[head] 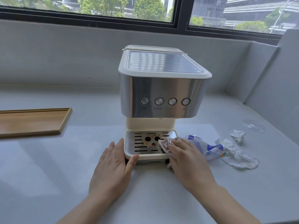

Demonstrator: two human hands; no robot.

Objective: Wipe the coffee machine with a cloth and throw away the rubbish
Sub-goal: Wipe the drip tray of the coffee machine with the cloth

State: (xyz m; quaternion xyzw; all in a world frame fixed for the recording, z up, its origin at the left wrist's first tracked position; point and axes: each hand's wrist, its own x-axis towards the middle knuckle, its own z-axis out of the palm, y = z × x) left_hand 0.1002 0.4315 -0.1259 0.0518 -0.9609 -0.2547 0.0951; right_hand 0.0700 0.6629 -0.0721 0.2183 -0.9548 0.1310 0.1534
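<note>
A cream and steel coffee machine (163,92) stands in the middle of the grey counter. Its drip tray (142,143) carries brown coffee stains around the holes. My right hand (187,162) presses a pinkish cloth (165,144) onto the right part of the tray grille. My left hand (113,168) lies flat against the tray's left front corner, thumb on its front edge. To the right of the machine lie a crumpled blue-and-white wrapper (205,147), a crumpled white paper (239,156) and a small paper ball (237,135).
A shallow wooden tray (32,122) sits on the counter (64,159) at the left. A grey wall and a window run along the back. A side wall closes the counter at the right.
</note>
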